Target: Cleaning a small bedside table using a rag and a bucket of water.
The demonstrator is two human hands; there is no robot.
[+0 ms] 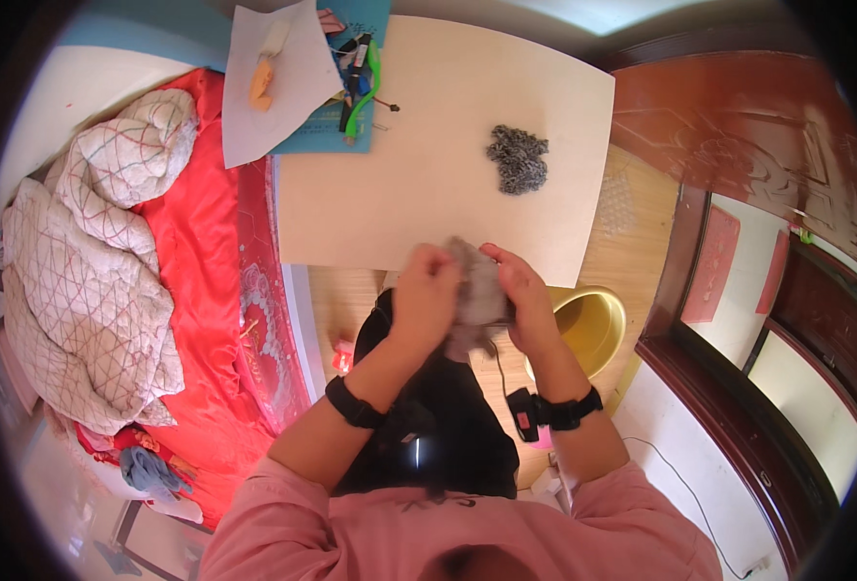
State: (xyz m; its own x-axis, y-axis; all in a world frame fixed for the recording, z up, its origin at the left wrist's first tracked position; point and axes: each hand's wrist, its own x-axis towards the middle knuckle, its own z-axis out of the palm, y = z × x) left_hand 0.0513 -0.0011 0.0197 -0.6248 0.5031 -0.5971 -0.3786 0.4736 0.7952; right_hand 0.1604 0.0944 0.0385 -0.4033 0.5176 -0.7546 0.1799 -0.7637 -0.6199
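A soft grey fuzzy cloth piece (478, 286) hangs between my hands in front of the table's near edge, slightly blurred. Its exact kind is not clear. My left hand (426, 295) is closed, with the fingers pinching the cloth's left side. On the other side my right hand (525, 293) grips it, thumb toward the top and the other fingers mostly hidden. A crumpled dark grey speckled knitted piece (519, 160) lies on the pale table (399, 208), beyond my hands to the right.
Papers (272, 116), a blue booklet (312, 140) and several small items, one bright green (366, 97), lie at the table's far left. A bed with a red sheet (191, 290) and quilt (90, 281) stands left. Below the table's right side is a yellow bin (598, 324).
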